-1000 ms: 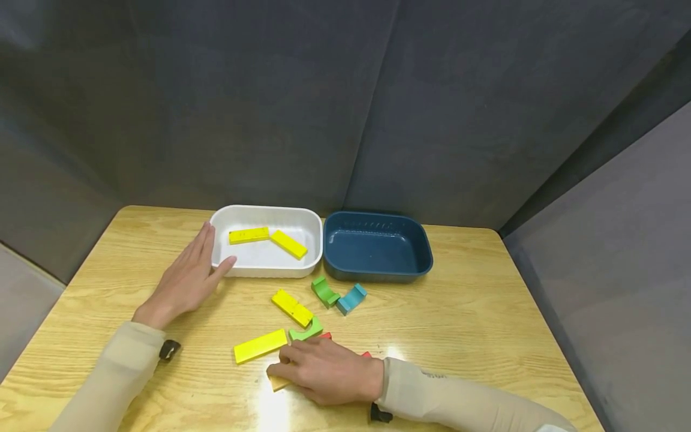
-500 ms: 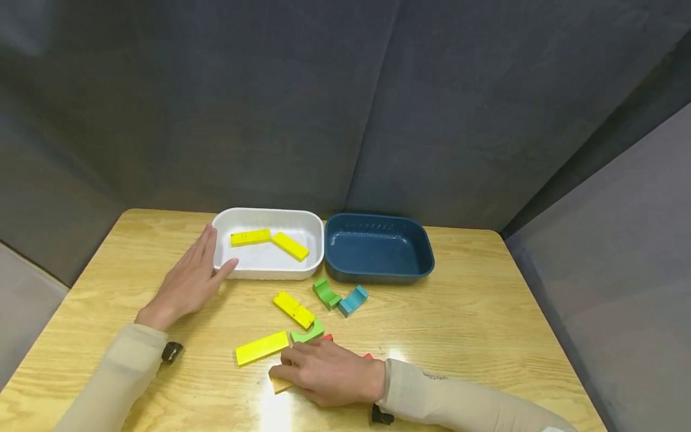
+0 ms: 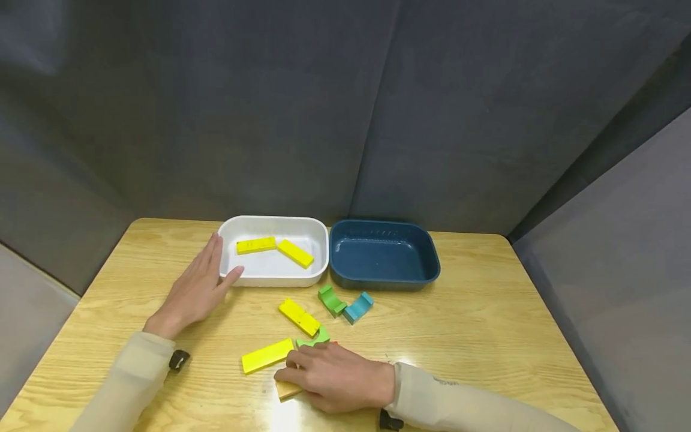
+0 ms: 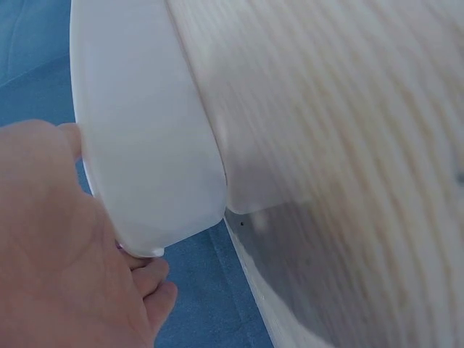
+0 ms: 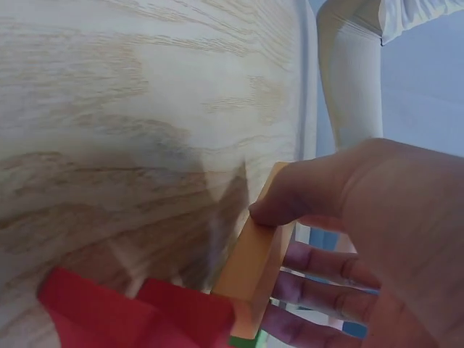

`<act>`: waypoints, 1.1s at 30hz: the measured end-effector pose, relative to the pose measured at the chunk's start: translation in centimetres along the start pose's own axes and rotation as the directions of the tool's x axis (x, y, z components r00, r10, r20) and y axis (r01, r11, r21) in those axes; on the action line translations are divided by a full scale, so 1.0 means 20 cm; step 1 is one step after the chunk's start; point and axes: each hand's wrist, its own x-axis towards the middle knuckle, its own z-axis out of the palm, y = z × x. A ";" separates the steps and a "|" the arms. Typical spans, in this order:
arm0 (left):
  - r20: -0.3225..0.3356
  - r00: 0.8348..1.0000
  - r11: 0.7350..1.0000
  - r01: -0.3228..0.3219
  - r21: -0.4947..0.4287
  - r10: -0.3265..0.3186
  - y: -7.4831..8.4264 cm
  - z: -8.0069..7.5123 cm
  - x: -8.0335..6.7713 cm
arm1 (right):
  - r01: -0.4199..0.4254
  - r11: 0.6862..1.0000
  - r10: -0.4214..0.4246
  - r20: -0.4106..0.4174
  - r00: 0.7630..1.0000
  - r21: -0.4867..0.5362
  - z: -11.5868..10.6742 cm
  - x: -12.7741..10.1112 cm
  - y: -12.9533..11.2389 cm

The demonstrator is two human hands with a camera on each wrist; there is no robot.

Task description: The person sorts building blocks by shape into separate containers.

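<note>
The orange block (image 5: 250, 268) lies low over the table (image 3: 459, 336), its tip peeking out at the near side of the right hand (image 3: 337, 378). That hand is clamped on it, thumb on one face and fingers on the opposite side. A red block (image 5: 109, 312) sits at its far end; whether they touch, I cannot tell. Near the knuckles are a light green block (image 3: 313, 341) and a long yellow block (image 3: 268, 356). The left hand (image 3: 194, 294) rests against the left end of the white tray (image 3: 254, 267), fingers straight, thumb spread apart over the front rim. Compared with a second ago, the head view has shifted slightly, while both hands keep about the same places among the things; a red tip then visible by the right wrist is now hidden.
</note>
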 end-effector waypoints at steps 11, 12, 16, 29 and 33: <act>-0.010 1.000 1.000 0.000 0.015 0.000 0.00 -0.01 0.00 | -0.020 0.999 0.020 0.006 1.000 0.044 -0.09 0.02 0.04; -0.012 1.000 1.000 -0.001 0.016 0.001 0.00 -0.01 0.00 | -0.024 0.999 0.024 0.009 1.000 0.046 -0.10 0.02 0.04; -0.012 1.000 1.000 0.000 0.012 0.000 0.00 -0.01 0.00 | -0.032 0.998 0.032 0.004 0.999 0.047 -0.12 0.02 0.05; -0.016 1.000 1.000 0.006 0.007 -0.006 0.00 0.02 -0.01 | -0.042 0.998 0.046 -0.099 0.994 0.043 -0.18 0.01 0.12; -0.028 1.000 1.000 -0.002 0.010 0.003 0.00 0.01 -0.01 | -0.061 0.995 0.070 -0.123 0.990 0.079 -0.21 0.02 0.16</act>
